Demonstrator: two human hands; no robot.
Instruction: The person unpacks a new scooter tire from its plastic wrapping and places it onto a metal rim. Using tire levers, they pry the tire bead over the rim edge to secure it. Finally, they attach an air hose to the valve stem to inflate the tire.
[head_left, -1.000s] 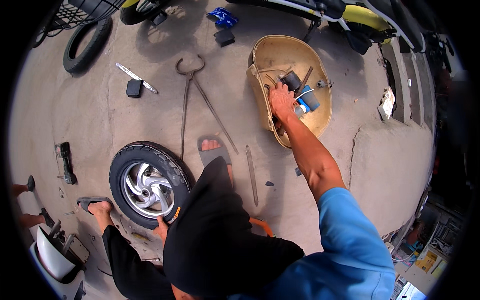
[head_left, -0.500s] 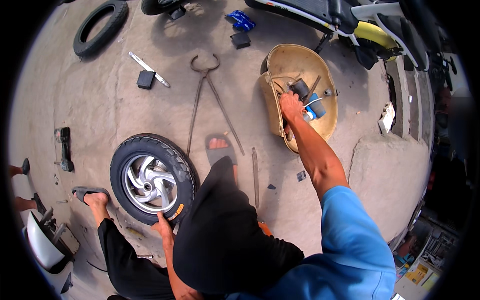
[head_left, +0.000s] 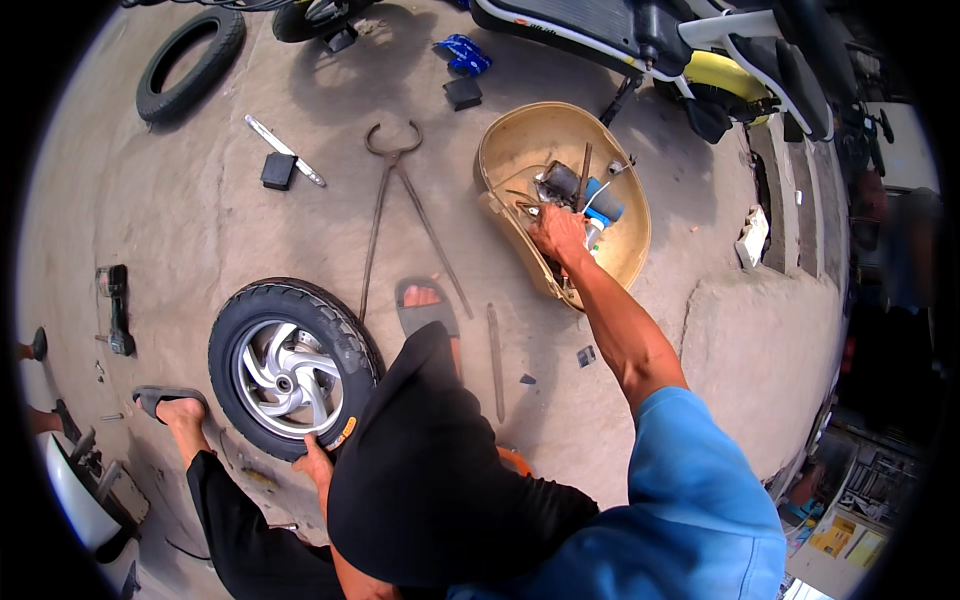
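Note:
A black-tyred wheel [head_left: 222,368] with silver curved spokes leans beside my left knee. My left hand [head_left: 316,462] grips its near edge, thumb on the rim side, the other fingers partly hidden by the tyre. To the right, my right hand [head_left: 560,232] reaches into a tan plastic tub [head_left: 628,240]. Its fingers are curled among thin metal tools at the tub's left side; what they hold is hidden. Beside that hand lie a black cylinder [head_left: 560,180], a blue roll [head_left: 604,201], a rusty flat bar [head_left: 585,170] and a small white-and-blue bottle [head_left: 594,232].
Long-handled tongs [head_left: 392,165] and a metal bar [head_left: 495,360] lie on the concrete. A loose tyre [head_left: 190,65] is at the far left, a cordless power tool [head_left: 118,310] below it. A parked scooter [head_left: 570,35] stands beyond the tub; white rubble [head_left: 752,238] lies right.
The tub has shifted slightly left and tipped, showing more of its inside. My right hand stays in it, among the tools. My left hand keeps its hold on the wheel.

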